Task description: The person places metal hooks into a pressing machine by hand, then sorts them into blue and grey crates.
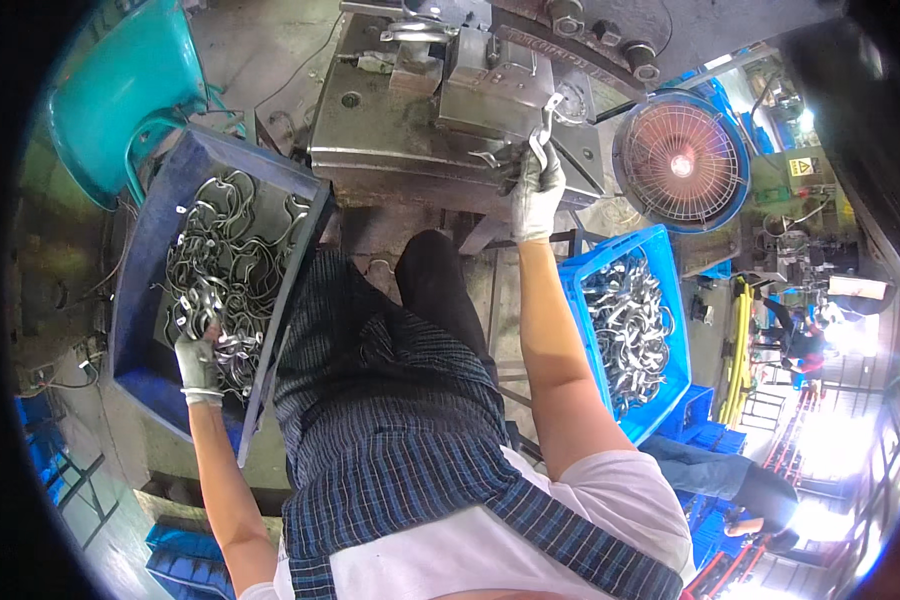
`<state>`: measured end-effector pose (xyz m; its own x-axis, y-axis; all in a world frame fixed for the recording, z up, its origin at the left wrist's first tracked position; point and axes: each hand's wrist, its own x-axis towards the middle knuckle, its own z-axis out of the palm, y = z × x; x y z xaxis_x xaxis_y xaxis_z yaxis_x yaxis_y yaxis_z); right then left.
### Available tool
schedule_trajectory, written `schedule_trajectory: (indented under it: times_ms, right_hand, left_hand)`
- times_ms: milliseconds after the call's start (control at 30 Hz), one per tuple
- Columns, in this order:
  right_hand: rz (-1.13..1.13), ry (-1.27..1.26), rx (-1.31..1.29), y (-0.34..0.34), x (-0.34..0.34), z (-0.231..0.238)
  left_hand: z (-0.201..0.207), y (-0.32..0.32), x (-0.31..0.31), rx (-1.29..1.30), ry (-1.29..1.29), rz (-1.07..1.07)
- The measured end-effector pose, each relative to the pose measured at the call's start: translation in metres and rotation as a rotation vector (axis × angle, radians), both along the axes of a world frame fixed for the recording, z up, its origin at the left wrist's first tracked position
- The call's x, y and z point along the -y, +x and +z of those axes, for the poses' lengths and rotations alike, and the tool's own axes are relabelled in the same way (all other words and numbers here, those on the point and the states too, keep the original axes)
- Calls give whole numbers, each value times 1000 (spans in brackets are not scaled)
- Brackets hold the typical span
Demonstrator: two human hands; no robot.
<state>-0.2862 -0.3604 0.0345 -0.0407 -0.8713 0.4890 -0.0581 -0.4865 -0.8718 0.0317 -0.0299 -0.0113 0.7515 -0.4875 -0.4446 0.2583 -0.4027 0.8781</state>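
Flanking press bed [390,130]: clamp-filled bins [140,260].

A dark blue tray [145,250] on the left holds bent metal clips [232,260]. A bright blue crate [670,300] on the right holds more clips [630,330]. Far ahead stands a grey machine bed [370,130].

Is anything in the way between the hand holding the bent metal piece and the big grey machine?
Nothing visible. The gloved right hand holds the bent metal clamp right against the machine's grey block, with no gap or object between them.
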Motion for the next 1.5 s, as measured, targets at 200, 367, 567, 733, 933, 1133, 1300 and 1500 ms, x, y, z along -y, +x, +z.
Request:
schedule_trajectory:
  times_ms: [200, 367, 567, 733, 933, 1133, 1300, 1500]
  right_hand:
    - [48, -47, -84, 4, 0, 4]
    - [134, 153, -13, -6, 5, 1]
    - [343, 273, 432, -1, 8, -1]
    - [222, -496, -660, 31, -61, 85]
    - [1028, 671, -183, 116, -141, 75]
    - [1089, 1219, 63, 175, -176, 30]
    - [1247, 1061, 348, 181, -165, 7]
    - [774, 807, 215, 102, -134, 41]
  left_hand:
    - [20, -11, 6, -66, -283, -7]
    - [23, -17, 16, 99, -363, -68]
    - [45, -32, 20, 199, -286, -106]
    - [61, -49, 23, 295, -183, -151]
    - [62, -58, 17, 590, -269, -216]
    - [83, -53, 16, 1065, -67, -467]
    - [71, -47, 15, 1092, 103, -458]
    - [-26, 42, -62, -408, -172, 47]
